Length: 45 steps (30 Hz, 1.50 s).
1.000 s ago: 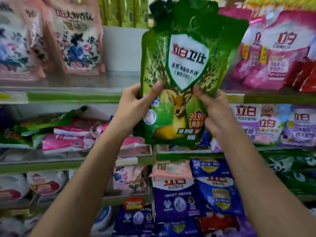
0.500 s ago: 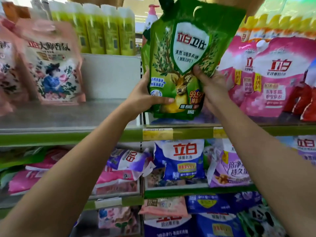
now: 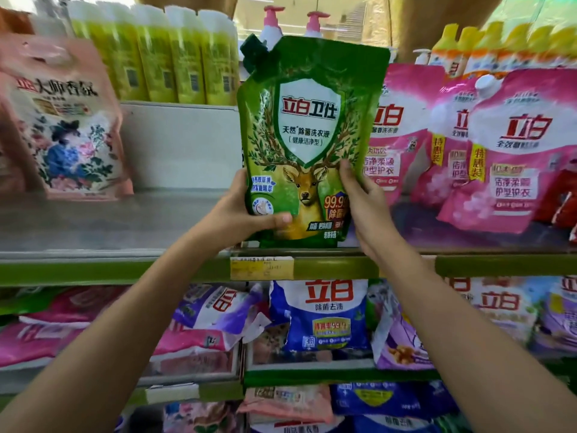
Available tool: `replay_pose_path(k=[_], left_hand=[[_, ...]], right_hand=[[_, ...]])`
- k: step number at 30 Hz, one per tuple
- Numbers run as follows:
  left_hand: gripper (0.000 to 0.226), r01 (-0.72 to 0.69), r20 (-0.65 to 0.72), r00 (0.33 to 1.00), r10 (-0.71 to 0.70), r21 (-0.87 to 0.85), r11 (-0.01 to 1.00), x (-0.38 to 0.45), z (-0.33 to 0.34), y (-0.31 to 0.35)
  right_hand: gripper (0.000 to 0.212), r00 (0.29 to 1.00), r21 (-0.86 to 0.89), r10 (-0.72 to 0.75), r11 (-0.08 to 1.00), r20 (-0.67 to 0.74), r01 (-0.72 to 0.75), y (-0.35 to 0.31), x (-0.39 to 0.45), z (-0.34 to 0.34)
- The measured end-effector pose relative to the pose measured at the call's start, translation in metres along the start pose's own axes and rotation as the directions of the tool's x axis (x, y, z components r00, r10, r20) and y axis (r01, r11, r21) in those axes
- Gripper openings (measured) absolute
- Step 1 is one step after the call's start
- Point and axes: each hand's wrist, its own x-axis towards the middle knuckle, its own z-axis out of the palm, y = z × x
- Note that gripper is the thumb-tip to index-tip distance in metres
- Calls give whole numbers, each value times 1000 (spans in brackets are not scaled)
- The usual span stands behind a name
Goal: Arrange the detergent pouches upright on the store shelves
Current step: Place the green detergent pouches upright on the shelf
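A green detergent pouch (image 3: 307,129) with a deer picture and a dark green cap stands upright, its base at the front edge of the upper shelf (image 3: 109,226). My left hand (image 3: 242,214) grips its lower left corner, thumb across the front. My right hand (image 3: 363,195) holds its lower right side. Pink pouches (image 3: 499,151) stand just right of it, partly behind it. A pink floral pouch (image 3: 62,126) stands at the far left of the same shelf.
Bare grey shelf lies between the floral pouch and the green one. Yellow-green bottles (image 3: 175,57) and pump bottles (image 3: 273,23) stand behind and above. A yellow price tag (image 3: 261,268) is on the green shelf rail. Lower shelves hold blue (image 3: 324,317), purple and pink pouches, several lying flat.
Both hands have lifted the green pouch from in front of the lower shelves up to the upper shelf and turned it from tilted to upright; its base now meets the shelf edge.
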Motion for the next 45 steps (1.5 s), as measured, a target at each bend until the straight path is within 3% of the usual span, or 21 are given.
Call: replay_pose_path(k=[3, 4, 7, 10, 13, 15, 17, 21, 25, 28, 31, 34, 38, 45], left_hand=[[47, 25, -270, 962, -35, -42, 999, 13, 15, 12], [47, 9, -359, 933, -25, -48, 999, 19, 20, 15], [56, -34, -550, 835, 16, -24, 999, 30, 31, 16], [62, -72, -623, 782, 16, -66, 995, 32, 31, 11], [67, -79, -678, 734, 24, -50, 996, 38, 28, 12], [61, -74, -695, 718, 43, -15, 997, 39, 27, 11], [57, -56, -667, 745, 12, -45, 997, 38, 25, 9], [54, -86, -590, 806, 31, -65, 994, 24, 22, 9], [44, -125, -603, 794, 74, -43, 991, 1, 20, 17], [32, -132, -649, 756, 88, -20, 991, -34, 14, 23], [23, -173, -607, 790, 92, -77, 982, -80, 10, 26], [27, -145, -601, 799, 35, -135, 980, -127, 4, 14], [30, 18, -667, 738, -103, -134, 991, -182, -17, -28], [22, 223, -779, 547, -306, -217, 950, -258, -86, -109]], right_hand=[[95, 992, -92, 43, 994, -117, -54, -14, -2, 4], [95, 990, -114, 20, 993, -139, -36, -20, -1, 6], [65, 989, -13, -39, 999, -142, 38, -35, 4, 15], [47, 989, 176, 3, 984, -149, 24, -40, 10, 17], [35, 987, 232, 28, 973, -158, 10, -37, 13, 14], [32, 988, 213, 14, 977, -151, 19, -35, 12, 12], [33, 992, 166, -5, 986, -123, 26, -36, 11, 12], [54, 991, 49, -67, 996, -113, 73, -38, 1, 11], [41, 942, -48, -219, 976, -256, 214, -43, -31, 20], [37, 907, -124, -260, 965, -332, 231, -40, -64, 33], [38, 898, -156, -298, 953, -324, 260, -31, -102, 50], [30, 930, -61, -274, 962, -245, 267, -16, -141, 72], [25, 970, -10, -221, 975, -103, 221, 22, -188, 117], [21, 991, -30, 125, 992, 40, -124, 100, -224, 201]])
